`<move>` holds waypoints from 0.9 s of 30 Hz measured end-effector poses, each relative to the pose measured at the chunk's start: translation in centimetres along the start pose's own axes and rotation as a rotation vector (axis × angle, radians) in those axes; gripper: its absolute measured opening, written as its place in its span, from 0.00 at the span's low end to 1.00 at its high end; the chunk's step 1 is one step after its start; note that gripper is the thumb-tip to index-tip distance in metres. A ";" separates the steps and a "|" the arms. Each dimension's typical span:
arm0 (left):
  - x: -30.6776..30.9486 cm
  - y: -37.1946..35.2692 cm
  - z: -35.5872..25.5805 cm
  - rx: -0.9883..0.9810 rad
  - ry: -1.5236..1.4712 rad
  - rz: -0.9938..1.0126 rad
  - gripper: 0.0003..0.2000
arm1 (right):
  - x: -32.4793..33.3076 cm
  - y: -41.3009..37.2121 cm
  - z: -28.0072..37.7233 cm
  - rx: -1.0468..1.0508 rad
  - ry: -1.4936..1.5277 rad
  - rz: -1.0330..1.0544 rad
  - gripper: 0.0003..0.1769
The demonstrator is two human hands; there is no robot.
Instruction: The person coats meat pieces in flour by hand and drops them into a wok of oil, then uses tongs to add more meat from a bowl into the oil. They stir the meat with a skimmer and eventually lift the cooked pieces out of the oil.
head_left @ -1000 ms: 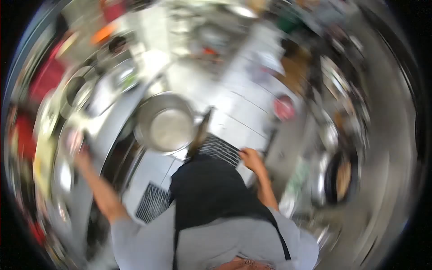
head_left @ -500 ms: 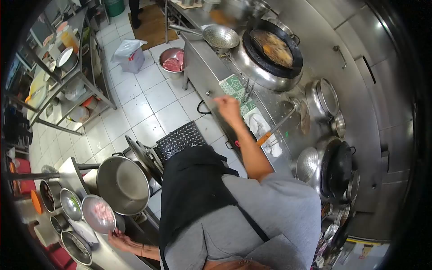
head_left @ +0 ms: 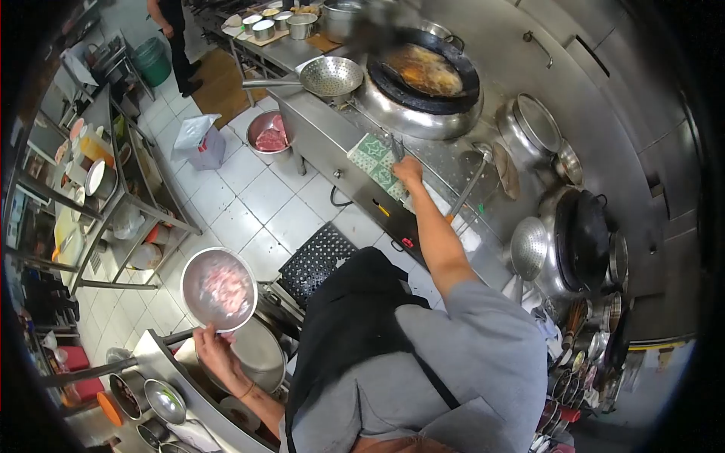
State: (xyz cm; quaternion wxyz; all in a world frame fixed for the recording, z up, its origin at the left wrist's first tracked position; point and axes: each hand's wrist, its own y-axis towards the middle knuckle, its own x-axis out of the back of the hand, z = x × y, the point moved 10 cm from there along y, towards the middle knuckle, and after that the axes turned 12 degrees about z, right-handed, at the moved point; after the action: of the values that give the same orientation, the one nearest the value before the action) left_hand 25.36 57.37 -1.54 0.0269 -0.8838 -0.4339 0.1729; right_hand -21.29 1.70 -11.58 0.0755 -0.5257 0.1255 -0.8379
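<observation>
One steel bowl [head_left: 195, 287], holding loose pale-pink pieces of meat [head_left: 226, 289], is with my left hand [head_left: 215, 351], whose fingers are pinched narrow on its near rim. The bowl reaches out beyond them, all its load on the far side of the grip, and overlaps the big pot [head_left: 260, 351] in my view. I judge the steel stiff and only moderately heavy, the meat soft and slippery; a firm rim hold with support beneath would best resist tipping. At the green patterned surface [head_left: 370, 158], my right hand [head_left: 408, 172] meets a metal utensil [head_left: 396, 147]; I cannot tell whether its fingers close around it.
</observation>
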 end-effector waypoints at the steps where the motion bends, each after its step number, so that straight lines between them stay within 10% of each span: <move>1: -1.7 0.9 1.0 0.009 -0.009 0.066 0.06 | 0.4 -0.2 -0.3 -0.005 0.003 0.004 0.21; 5: -9.6 2.6 3.1 0.112 -0.054 0.218 0.04 | 3.0 -4.4 -1.7 -0.071 1.000 0.135 0.12; 9: -15.8 3.3 4.5 0.231 -0.108 0.277 0.03 | 7.8 -8.8 -1.1 0.075 1.345 0.106 0.13; 16: -24.2 5.3 3.0 0.307 0.035 0.248 0.04 | 20.5 -12.6 4.0 0.509 1.531 -0.023 0.17; 27: -33.3 11.8 0.5 0.293 0.032 0.239 0.03 | 14.9 -6.2 4.4 0.208 1.472 0.234 0.17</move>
State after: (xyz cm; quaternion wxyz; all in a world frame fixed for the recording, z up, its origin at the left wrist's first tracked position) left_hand 15.38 24.11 5.08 0.1414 -0.9184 -0.2954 0.2222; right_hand -23.81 3.15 4.90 0.1100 0.1966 0.1190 -0.9670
